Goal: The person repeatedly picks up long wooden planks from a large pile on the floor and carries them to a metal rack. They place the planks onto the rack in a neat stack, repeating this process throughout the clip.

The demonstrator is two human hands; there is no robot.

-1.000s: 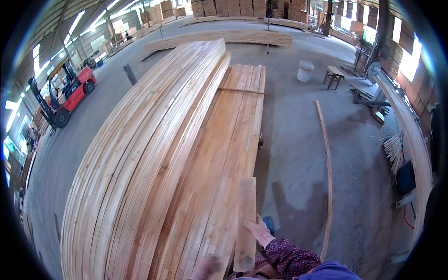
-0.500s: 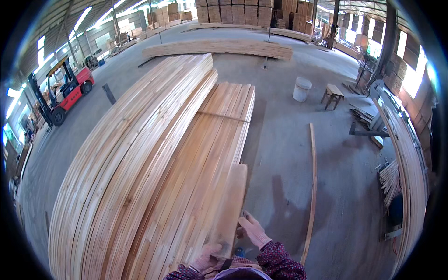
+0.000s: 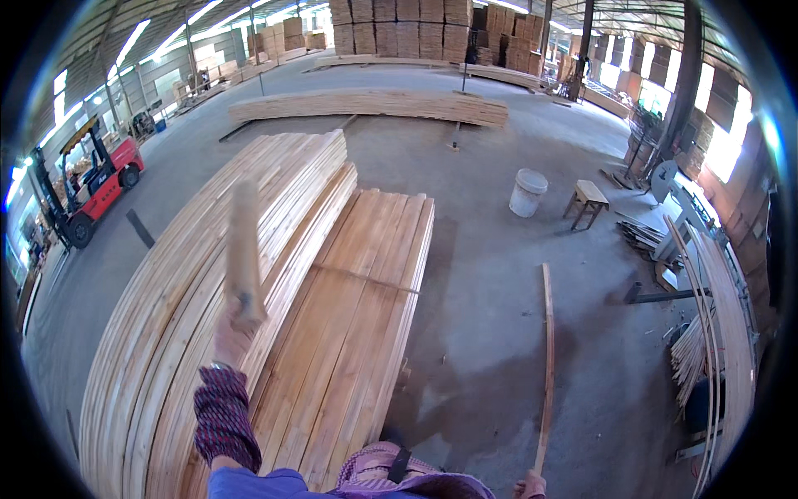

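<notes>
My left hand (image 3: 235,339) reaches forward over the taller stack of boards (image 3: 179,274). It is closed around the near end of a wooden board (image 3: 243,233), which is raised and blurred by motion. To the right of it lies a lower stack of reddish boards (image 3: 349,324). My right hand (image 3: 529,486) is at the lower edge, partly cut off, with its fingers looking curled. In the picture it overlaps the near end of a long wooden strip (image 3: 547,358); whether it grips the strip is unclear.
A thin strip (image 3: 366,279) crosses the lower stack. Ahead are a long lumber pile (image 3: 370,106), a white bucket (image 3: 528,193) and a wooden stool (image 3: 587,202). A red forklift (image 3: 100,187) stands left. Long boards (image 3: 725,333) and metal machinery (image 3: 677,224) line the right side.
Both hands were on a board at the lower stack's right edge. My left hand has swung forward left with a board; my right hand has moved right. The view has tilted up.
</notes>
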